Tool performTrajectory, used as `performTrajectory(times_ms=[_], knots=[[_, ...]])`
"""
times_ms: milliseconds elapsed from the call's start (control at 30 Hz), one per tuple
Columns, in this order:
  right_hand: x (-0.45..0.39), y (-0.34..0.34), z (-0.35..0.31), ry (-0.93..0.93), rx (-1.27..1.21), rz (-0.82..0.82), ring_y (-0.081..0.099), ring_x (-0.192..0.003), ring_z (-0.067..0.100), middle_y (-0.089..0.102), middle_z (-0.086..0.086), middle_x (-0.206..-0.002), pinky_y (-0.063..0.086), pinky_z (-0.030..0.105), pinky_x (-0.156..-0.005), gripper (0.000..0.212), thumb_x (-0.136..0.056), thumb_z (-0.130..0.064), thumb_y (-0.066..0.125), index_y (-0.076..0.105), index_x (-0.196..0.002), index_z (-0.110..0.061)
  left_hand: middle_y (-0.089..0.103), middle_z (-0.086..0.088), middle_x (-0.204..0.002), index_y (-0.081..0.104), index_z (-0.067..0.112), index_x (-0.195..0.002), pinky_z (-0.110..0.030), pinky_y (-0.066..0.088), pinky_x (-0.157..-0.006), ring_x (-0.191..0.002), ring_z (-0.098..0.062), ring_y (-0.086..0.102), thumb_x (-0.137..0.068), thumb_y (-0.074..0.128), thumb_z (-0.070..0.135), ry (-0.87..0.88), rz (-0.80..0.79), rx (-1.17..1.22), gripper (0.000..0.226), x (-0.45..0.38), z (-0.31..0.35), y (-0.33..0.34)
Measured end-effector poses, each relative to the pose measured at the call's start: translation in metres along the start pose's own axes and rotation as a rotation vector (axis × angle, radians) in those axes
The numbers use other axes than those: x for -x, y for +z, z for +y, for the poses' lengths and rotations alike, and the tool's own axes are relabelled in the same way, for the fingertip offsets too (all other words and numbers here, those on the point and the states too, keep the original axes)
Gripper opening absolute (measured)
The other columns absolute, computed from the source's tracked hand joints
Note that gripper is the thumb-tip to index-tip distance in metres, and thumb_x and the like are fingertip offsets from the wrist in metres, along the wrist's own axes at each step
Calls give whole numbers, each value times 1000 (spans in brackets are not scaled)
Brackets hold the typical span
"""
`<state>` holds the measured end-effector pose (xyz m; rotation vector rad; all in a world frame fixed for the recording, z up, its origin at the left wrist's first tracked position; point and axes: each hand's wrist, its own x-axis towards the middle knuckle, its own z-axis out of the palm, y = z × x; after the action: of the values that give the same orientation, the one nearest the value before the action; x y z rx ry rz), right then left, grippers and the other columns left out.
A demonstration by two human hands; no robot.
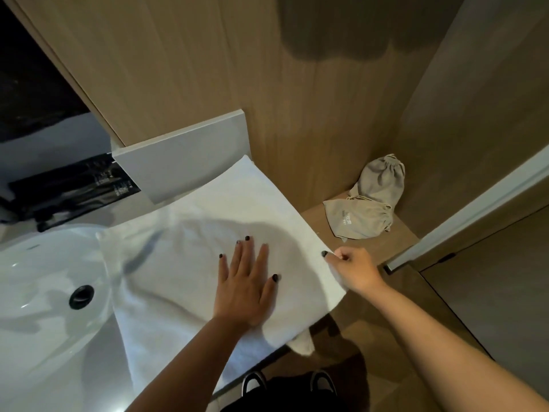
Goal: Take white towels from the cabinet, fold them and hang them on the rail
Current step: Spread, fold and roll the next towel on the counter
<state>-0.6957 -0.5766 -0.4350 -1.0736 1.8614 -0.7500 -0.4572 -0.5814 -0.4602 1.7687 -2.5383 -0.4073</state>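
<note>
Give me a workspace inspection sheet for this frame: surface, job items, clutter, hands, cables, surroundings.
Surface: pale countertop beside a white sink with a dark drain.
Job's things: one white towel spread on the countertop, creased at its left, a corner hanging off the front edge; no rail in view.
Clutter: two grey drawstring bags on the wooden shelf to the right; dark tray of packets behind the sink.
Hands: left hand flat on the towel, fingers spread; right hand pinches the towel's right edge.
Cables: nothing seen.
Surroundings: wood-panel wall, pale box projecting above the towel, door frame at right.
</note>
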Motion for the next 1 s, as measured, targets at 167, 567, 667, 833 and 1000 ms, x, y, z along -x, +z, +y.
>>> performTrajectory(times_ms=[167,567,667,833,1000], knots=[[-2,20,-10,-156,380,232,46,-120,25,53,5,-117,37,35,-100,31,-86,-3,55,62,-115,-13,-16,-1,-163,-9,21,-157,-45,-6,-122,-149,-18,-20,-99,7,54,-33,58,52,68,1,-23,-1],[-35,107,-38,-699,993,-152,2,-151,19,8,0,-164,6,43,-122,67,-96,-50,9,16,-156,-21,-13,-1,-163,-2,17,-157,-43,-9,-122,-150,-16,-19,-100,12,51,-113,82,56,68,12,-49,-5],[-40,99,-40,-673,1040,-192,-12,-150,16,-8,-3,-163,-5,41,-122,73,-91,-56,0,1,-156,-22,-5,0,-165,4,18,-158,-43,-2,-123,-151,-13,-14,-102,18,45,-95,89,107,64,16,-57,-5],[-32,116,-51,-657,994,-125,-2,-151,23,2,4,-164,4,49,-121,69,-96,-47,6,14,-156,-14,12,-9,-162,11,11,-156,-49,7,-120,-151,-26,8,-103,23,37,-219,239,117,60,47,-85,-17],[-8,175,-77,-981,989,-319,14,-150,25,19,7,-162,18,49,-120,58,-100,-36,22,29,-153,-15,-7,-5,-164,2,13,-157,-40,-11,-121,-151,-20,-14,-100,13,48,-363,155,92,68,75,-105,-12]])
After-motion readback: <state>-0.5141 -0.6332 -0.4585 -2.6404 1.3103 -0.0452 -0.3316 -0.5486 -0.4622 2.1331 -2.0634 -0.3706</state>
